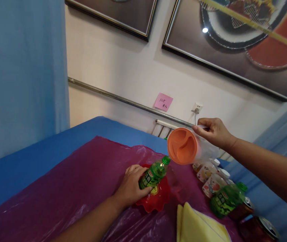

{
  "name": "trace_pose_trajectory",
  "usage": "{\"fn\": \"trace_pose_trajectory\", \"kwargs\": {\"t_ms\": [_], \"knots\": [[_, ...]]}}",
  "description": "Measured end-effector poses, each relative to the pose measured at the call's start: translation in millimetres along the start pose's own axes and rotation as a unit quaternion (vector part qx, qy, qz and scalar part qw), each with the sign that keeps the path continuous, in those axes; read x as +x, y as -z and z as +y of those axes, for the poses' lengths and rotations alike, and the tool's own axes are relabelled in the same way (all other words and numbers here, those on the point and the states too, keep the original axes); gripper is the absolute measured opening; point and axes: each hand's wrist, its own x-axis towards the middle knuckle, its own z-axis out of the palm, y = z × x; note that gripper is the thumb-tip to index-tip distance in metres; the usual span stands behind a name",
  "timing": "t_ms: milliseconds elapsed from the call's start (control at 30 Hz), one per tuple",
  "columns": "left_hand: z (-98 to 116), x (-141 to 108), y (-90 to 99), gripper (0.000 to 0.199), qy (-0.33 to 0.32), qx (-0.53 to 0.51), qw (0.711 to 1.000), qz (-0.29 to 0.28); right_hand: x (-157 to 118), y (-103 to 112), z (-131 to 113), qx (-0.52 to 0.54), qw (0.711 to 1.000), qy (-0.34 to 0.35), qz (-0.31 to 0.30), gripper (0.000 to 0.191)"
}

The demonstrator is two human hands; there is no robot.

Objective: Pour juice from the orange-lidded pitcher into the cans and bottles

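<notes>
My left hand [133, 183] is closed round the lower part of a green plastic bottle [155, 171] with a green cap and a dark printed label. The bottle leans to the right above a red scalloped dish [164, 198]; I cannot tell whether it touches the dish. My right hand [215, 131] grips the handle of a clear plastic pitcher [207, 149], raised over the far side of the table. Its orange lid [182, 146] faces me and lies close to the bottle's cap. The pitcher's contents cannot be made out.
On the right stand printed bottles with white caps [211, 183], another green bottle [227, 200] and dark drink cans [259, 228]. A folded yellow cloth [201, 225] lies in front. Purple plastic sheeting [70, 185] covers the blue table [103, 126]. Behind are a wall rail [123, 99] and socket [197, 108].
</notes>
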Motion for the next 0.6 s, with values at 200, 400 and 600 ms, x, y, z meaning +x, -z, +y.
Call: {"fn": "trace_pose_trajectory", "kwargs": {"t_ms": [200, 400, 600], "knots": [[-0.8, -0.1, -0.5, 0.054, -0.003, 0.0, 1.0, -0.001, 1.3, 0.7, -1.4, 0.007, 1.0, 0.003, 0.001, 0.05], [0.4, -0.1, 0.4, 0.054, -0.001, 0.004, 1.0, 0.001, 1.7, 1.8, -1.6, 0.007, 1.0, 0.003, 0.003, 0.049], [0.4, 0.0, 0.5, 0.052, -0.009, 0.002, 1.0, 0.008, 1.6, 2.2, -2.3, 0.007, 1.0, 0.007, 0.003, 0.05]]}}
